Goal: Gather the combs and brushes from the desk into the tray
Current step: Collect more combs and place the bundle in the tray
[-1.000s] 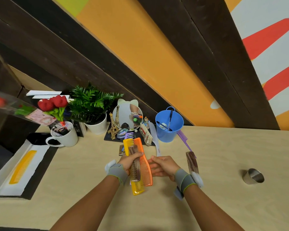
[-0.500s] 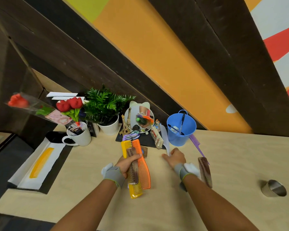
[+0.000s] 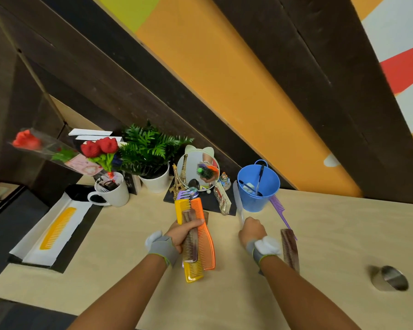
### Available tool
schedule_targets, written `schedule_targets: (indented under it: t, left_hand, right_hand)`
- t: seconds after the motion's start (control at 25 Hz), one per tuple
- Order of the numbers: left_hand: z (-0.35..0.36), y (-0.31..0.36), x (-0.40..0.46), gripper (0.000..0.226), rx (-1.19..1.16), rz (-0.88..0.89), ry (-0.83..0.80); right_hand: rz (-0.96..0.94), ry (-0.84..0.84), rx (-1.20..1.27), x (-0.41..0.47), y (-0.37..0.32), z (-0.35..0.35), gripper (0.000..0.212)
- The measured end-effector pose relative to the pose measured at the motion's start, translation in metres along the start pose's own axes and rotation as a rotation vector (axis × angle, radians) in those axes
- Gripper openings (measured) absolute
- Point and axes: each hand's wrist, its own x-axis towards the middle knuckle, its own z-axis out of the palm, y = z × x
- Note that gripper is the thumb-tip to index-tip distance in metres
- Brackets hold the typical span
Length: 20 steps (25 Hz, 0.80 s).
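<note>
While no writing can be read anywhere, a bundle of combs (image 3: 196, 236) is gripped in the left hand (image 3: 184, 232); the right hand (image 3: 252, 231) is curled around a white comb (image 3: 238, 203) on the bench (image 3: 129, 270).

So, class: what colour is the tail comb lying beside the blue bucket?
Purple; the tail comb shows best in the head view.

Left hand (image 3: 185, 232) fisted around held bundle, forearm extended; right hand (image 3: 252, 228) reached forward, fingers curled, closed.
</note>
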Motion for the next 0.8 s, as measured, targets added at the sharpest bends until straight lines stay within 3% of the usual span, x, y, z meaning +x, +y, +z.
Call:
schedule_targets:
  t: [0.16, 0.44, 0.64, 0.8]
  left_hand:
    - [0.005, 0.014, 0.003, 0.051, 0.022, 0.021, -0.035]
    - [-0.005, 0.031, 0.000, 0.013, -0.003, 0.053, -0.020]
    - [-0.034, 0.049, -0.013, 0.005, -0.068, 0.116, 0.010]
    - [-0.073, 0.062, -0.022, 0.006, -0.049, 0.144, 0.026]
  right_hand:
    - [-0.029, 0.061, -0.024, -0.014, 0.000, -0.002, 0.031]
    - [-0.234, 0.198, 0.187, -0.038, -0.015, -0.015, 0.025]
    - [-0.408, 0.175, 0.498, -0.049, -0.051, -0.016, 0.023]
    - [-0.477, 0.091, 0.590, -0.062, -0.081, -0.006, 0.017]
